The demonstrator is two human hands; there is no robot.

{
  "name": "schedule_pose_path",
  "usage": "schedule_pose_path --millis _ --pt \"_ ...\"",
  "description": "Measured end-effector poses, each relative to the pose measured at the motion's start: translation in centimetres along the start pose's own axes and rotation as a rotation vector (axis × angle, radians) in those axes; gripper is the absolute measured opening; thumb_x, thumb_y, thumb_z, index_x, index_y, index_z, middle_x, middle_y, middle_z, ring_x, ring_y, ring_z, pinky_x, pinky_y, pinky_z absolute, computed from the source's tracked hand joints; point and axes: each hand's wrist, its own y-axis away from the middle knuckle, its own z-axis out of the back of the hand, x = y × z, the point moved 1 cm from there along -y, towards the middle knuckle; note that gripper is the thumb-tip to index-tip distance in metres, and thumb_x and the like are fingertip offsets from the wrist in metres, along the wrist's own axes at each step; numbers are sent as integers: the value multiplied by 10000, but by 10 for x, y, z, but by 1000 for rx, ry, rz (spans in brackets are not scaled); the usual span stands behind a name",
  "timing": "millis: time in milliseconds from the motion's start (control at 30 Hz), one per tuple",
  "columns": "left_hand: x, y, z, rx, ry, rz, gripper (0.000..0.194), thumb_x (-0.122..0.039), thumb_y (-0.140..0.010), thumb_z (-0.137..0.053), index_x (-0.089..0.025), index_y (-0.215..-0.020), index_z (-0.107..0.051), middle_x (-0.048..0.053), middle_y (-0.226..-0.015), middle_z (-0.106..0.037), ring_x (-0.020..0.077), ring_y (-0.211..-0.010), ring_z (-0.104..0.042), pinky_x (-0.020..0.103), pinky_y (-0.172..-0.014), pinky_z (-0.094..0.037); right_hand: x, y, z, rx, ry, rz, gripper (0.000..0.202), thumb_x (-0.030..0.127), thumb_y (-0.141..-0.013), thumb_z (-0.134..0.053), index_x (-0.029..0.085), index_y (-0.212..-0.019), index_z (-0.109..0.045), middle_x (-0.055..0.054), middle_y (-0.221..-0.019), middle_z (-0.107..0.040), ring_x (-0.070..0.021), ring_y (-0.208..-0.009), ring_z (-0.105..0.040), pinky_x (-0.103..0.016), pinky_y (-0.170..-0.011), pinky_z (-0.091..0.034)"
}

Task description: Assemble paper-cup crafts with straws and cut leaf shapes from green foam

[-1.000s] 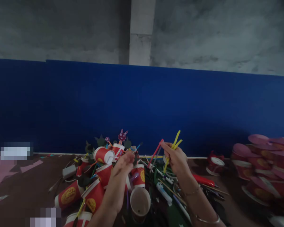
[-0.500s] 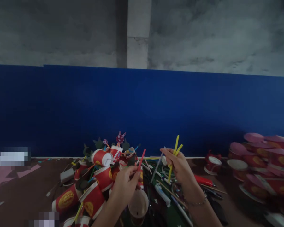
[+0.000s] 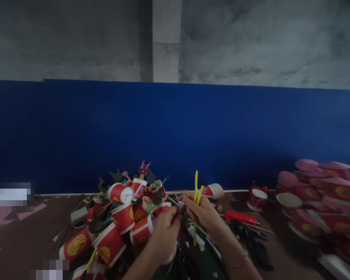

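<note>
In the middle of the view my two hands meet fingertip to fingertip above the cluttered table. My right hand (image 3: 202,212) is closed around yellow straws (image 3: 196,182), which stick up and down past its fingers. My left hand (image 3: 165,229) is closed in a pinch; the pink straw seen in it half a second ago is hidden now. What lies between the two sets of fingertips is too dark to make out. Beneath my left hand and wrist, a paper cup (image 3: 169,261) is partly covered. Red paper cups (image 3: 141,229) lie just left of it.
A pile of decorated red cups (image 3: 109,241) spreads to the left, one with a rabbit figure (image 3: 144,169). At right are a red-handled tool (image 3: 240,217), black scissors-like items (image 3: 255,245) and pink-topped cups (image 3: 312,194). A blue panel (image 3: 175,132) stands behind.
My hands have come together, the right moving left with the yellow straws. The pink straw and a greyish straw have dropped from clear sight. A stack of cups behind my right hand now shows.
</note>
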Motion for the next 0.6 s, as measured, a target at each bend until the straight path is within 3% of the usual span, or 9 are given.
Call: schedule_pose_path --millis 100,167,300,400,500,600 --pt "1 10 14 -219 35 12 238 -297 -798 -507 -157 -956 -617 42 -836 -635 183 -814 -568 296 -773 -432 0 8 -11 66 16 -12 312 478 -799 -502 174 -732 -523 68 -394 -452 -63 -365 -324 -215 -382 -200" --pt "-2 12 21 -262 118 23 267 -332 -800 -516 -165 -988 -607 51 -912 -629 186 -894 -558 293 -823 -414 1 16 -17 149 -11 -76 325 482 -817 -475 182 -703 -520 53 -426 -481 -65 -370 -325 -221 -376 -190" --pt "-8 13 28 -216 149 53 286 -343 -817 -490 -169 -1023 -584 65 -935 -612 183 -855 -568 303 -762 -439 2 28 -28 361 -218 -278 334 419 -830 -441 161 -648 -553 27 -455 -507 -61 -374 -350 -203 -368 -199" --pt "-14 15 33 -233 -116 -175 211 -226 -789 -511 -186 -975 -603 69 -966 -573 191 -890 -554 311 -768 -435 1 28 -33 485 -543 -463 246 336 -775 -438 149 -706 -583 23 -472 -531 -57 -352 -374 -178 -365 -249" --pt "-23 18 38 -103 -275 -394 258 -88 -746 -481 -209 -915 -634 84 -1095 -508 219 -1037 -493 324 -828 -416 1 23 -33 463 -771 -540 241 297 -735 -442 119 -684 -596 -11 -547 -591 -36 -332 -373 -157 -344 -251" --pt "-28 20 43 57 -305 -396 384 -36 -722 -463 -243 -1008 -616 92 -1180 -461 233 -1106 -445 341 -845 -414 2 19 -31 346 -865 -589 232 276 -724 -466 101 -647 -596 -8 -544 -578 -33 -353 -387 -141 -333 -230"
